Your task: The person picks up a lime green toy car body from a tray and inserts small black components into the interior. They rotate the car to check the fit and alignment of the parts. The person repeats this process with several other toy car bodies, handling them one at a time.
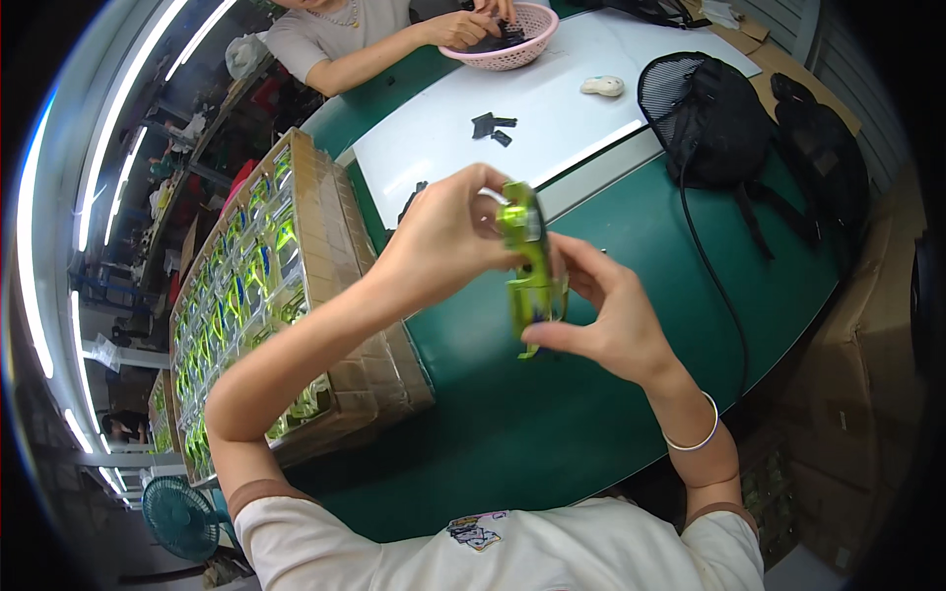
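Note:
A bright green plastic piece (529, 281) with a dark side is held upright above the table, somewhat blurred; its exact kind I cannot make out. My left hand (458, 222) grips its upper end, fingers curled around the edge. Lower down, my right hand (606, 315) closes on it from the right, with the thumb at its bottom end. To the left stands a cardboard box (330, 222) holding several rows of similar green pieces (236, 286) in clear packaging.
The green table (611, 222) carries a white board (414, 148) with small black pieces (491, 126) and a whitish mouse-shaped thing (602, 87). Black mesh bags (705, 118) with a cord lie at right. Across the table, another person's hands (473, 28) reach into a pink basket (512, 59).

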